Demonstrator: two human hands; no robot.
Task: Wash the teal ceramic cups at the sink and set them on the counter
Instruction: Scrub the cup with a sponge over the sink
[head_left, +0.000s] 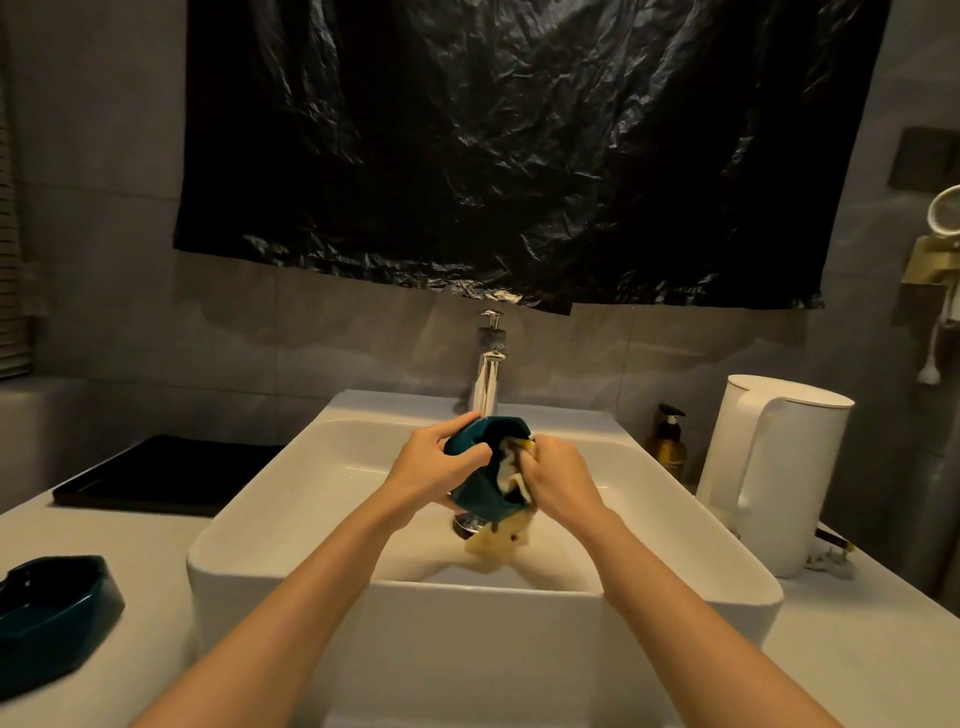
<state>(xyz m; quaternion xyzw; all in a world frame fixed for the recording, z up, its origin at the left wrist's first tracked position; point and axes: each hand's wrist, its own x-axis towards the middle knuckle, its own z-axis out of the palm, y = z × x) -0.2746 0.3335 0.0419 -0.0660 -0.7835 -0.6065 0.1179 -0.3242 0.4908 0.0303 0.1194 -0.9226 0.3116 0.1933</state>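
Head view. Left grip (441, 462) curled round teal angular ceramic cup (480, 493), which is tilted over white rectangular sink (519, 592) below chrome tap (488, 379). Right grip (558, 478) clenched on pale yellow cloth (511, 470), pushed into cup mouth. Second teal cup (52, 613) stands on pale bench (145, 545), left of sink. Recommend: keep cup low over basin, hold wet glaze firmly, work cloth round inner wall and rim.

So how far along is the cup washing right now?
One teal cup sits on the counter left of the sink; washed or not, I cannot tell. The left hand holds a second cup over the sink while the right hand scrubs it with a yellow cloth. Left: setting it down.
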